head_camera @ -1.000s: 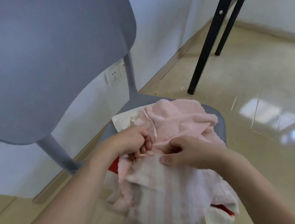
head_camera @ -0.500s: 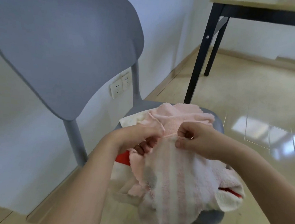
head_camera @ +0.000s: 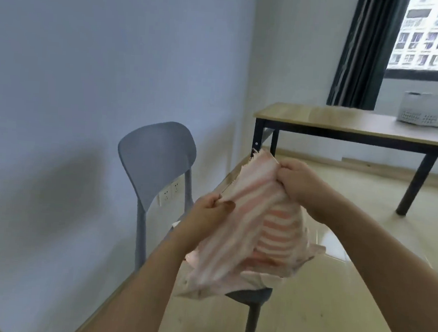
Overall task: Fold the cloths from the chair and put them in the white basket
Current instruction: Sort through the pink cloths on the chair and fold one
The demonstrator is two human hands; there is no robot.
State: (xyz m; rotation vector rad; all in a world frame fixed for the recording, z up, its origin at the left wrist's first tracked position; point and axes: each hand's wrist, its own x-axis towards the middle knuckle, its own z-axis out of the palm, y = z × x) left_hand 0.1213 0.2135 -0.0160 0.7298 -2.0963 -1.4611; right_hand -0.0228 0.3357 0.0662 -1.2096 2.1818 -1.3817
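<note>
Cloth [head_camera: 249, 236], pink-and-white striped, hung at frame centre above the grey chair [head_camera: 158, 161]. Left hand [head_camera: 206, 212] pinched its left edge; right hand [head_camera: 296, 182] gripped its upper corner. White basket [head_camera: 429, 110] sat on the table [head_camera: 347, 121], upper right.

Daylight comes from the window [head_camera: 432, 36] at the upper right, where the buildings outside are washed out and pale. The room is evenly bright, with a cool bluish cast on the wall [head_camera: 88, 77]. The chair [head_camera: 158, 161] throws a soft, broad shadow on the wall to its left. Below the bench [head_camera: 347, 123] the glossy floor [head_camera: 345, 306] carries pale glare patches. The whole picture is slightly soft with motion blur, most on the cloth [head_camera: 246, 233] and the hands. Wide-angle distortion tilts the curtain [head_camera: 360, 51] and bends straight lines near the edges.
</note>
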